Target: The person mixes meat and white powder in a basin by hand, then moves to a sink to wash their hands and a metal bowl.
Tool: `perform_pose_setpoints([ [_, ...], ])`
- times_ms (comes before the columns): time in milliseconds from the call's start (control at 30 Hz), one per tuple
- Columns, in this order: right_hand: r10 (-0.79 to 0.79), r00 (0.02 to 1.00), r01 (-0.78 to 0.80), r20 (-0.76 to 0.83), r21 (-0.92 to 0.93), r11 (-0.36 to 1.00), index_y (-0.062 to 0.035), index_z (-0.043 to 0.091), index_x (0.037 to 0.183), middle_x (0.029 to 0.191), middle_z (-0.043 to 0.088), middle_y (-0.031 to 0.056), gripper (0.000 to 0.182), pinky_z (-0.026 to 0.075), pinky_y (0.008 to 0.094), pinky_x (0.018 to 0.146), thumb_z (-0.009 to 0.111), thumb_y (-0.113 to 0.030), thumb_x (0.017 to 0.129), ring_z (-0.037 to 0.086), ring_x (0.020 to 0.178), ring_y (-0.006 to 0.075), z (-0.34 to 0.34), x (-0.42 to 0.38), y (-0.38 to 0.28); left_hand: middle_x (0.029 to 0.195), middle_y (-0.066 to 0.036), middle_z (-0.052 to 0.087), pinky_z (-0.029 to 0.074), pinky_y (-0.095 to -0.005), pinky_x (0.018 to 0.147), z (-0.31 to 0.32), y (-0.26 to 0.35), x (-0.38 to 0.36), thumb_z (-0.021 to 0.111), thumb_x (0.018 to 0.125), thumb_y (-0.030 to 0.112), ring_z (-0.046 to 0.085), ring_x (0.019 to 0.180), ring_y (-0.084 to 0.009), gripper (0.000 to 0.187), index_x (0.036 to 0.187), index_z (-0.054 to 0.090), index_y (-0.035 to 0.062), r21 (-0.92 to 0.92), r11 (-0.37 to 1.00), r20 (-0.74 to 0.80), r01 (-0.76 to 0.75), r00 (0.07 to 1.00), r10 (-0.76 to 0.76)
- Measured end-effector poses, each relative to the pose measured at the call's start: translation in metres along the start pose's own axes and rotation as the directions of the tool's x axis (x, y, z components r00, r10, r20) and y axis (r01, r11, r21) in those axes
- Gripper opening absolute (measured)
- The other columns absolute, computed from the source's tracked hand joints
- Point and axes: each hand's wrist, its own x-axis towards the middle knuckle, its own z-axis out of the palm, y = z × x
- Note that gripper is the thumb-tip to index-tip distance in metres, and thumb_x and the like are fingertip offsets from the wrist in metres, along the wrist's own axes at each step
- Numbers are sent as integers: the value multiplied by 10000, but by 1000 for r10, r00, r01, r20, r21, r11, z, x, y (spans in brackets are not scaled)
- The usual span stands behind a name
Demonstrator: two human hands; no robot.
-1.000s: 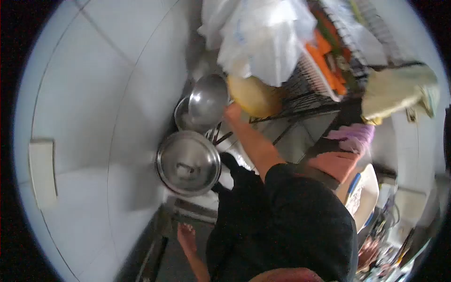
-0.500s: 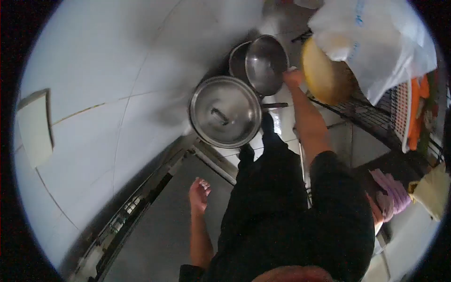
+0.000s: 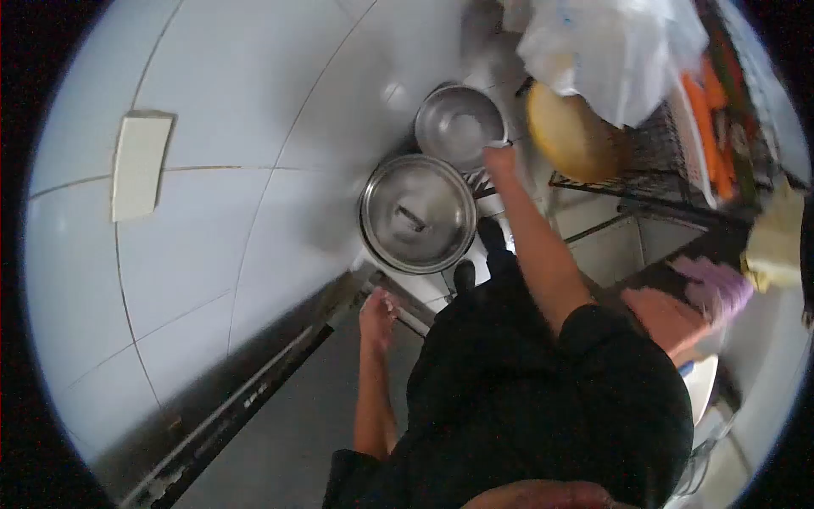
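Note:
My right hand (image 3: 500,156) is closed on the near right rim of a round metal bowl (image 3: 460,127). The bowl's hollow inside faces up towards me, and what lies beneath it is mostly hidden. Close beside it, nearer to me, stands a large metal pot with a shiny lid (image 3: 417,214); a dark bar handle crosses the lid's middle. My left hand (image 3: 378,314) hangs over the end of a grey surface, below the lidded pot. Its fingers are loosely curled and slightly apart, with nothing visible in them.
White tiled wall (image 3: 203,212) runs along the left. To the right, a wire rack (image 3: 657,182) carries a yellow-edged round board (image 3: 572,131), a plastic bag (image 3: 619,59) and orange carrots (image 3: 708,127). Pink (image 3: 666,318) and purple cloths (image 3: 716,284) lie by a sink.
The metal bowl was tilted up on its side over a pot; it now lies flatter. My right hand has moved down and left with it. My left hand has risen slightly towards the lidded pot.

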Motion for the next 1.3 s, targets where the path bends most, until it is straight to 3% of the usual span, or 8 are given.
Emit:
perform_pose_setpoints([
  [100,86,975,-189,204,563,805,-2,610,873,837,631,127,211,486,404,636,606,-153,724,611,766,248,-50,-99,-84,833,-23,564,415,-318,708,13,11,5,540,905,295,560,762,-164,184,904,533,112,103,989,139,-108,986,93],
  [200,29,847,-453,531,692,563,-17,591,933,829,602,81,217,469,384,655,549,-176,791,578,771,213,-150,-199,-154,859,-30,566,417,-324,731,27,21,14,547,901,297,557,818,-173,206,965,526,102,166,981,347,-99,937,36],
  [433,-392,829,-96,399,791,604,-35,614,1041,883,633,26,204,461,265,598,553,-109,861,562,747,94,-381,-361,-231,925,-50,582,409,-340,777,127,38,-65,521,910,326,545,862,-180,254,1017,529,96,273,951,567,-143,823,-39],
  [633,-255,946,321,-198,660,679,-17,629,1041,866,648,45,245,474,263,649,567,-135,836,579,771,119,-558,-398,-133,1016,-82,579,403,-362,837,209,6,-157,463,933,314,539,952,-209,281,1070,520,75,325,921,809,-216,567,-153],
  [967,346,674,-138,-652,349,927,107,612,956,824,644,150,340,474,330,630,572,-195,807,597,717,205,-784,-412,189,1385,-136,379,316,-425,1005,316,-200,-327,410,947,374,383,1246,-243,583,1410,275,46,558,781,820,-281,39,-572],
  [1133,224,774,-274,-593,6,962,90,608,935,811,631,208,455,463,413,711,527,-343,822,604,776,310,-849,-375,313,1393,-132,369,294,-419,1033,341,-343,-387,473,923,375,351,1273,-232,617,1405,287,38,728,479,673,-490,378,-636],
  [1233,108,898,-142,-427,-48,989,25,638,927,915,637,157,449,444,401,734,536,-400,827,585,877,261,-864,-364,352,1424,-206,297,239,-382,1070,348,-416,-342,595,839,422,280,1316,-287,837,1396,206,-67,882,374,464,-287,386,-798],
  [1300,467,814,-311,-346,419,853,-21,596,1072,1026,613,132,421,477,390,732,498,-374,863,587,910,252,-854,-362,336,1409,-178,340,216,-422,1078,358,-428,-359,620,802,496,288,1315,-292,864,1407,243,8,929,356,363,-103,448,-817],
])
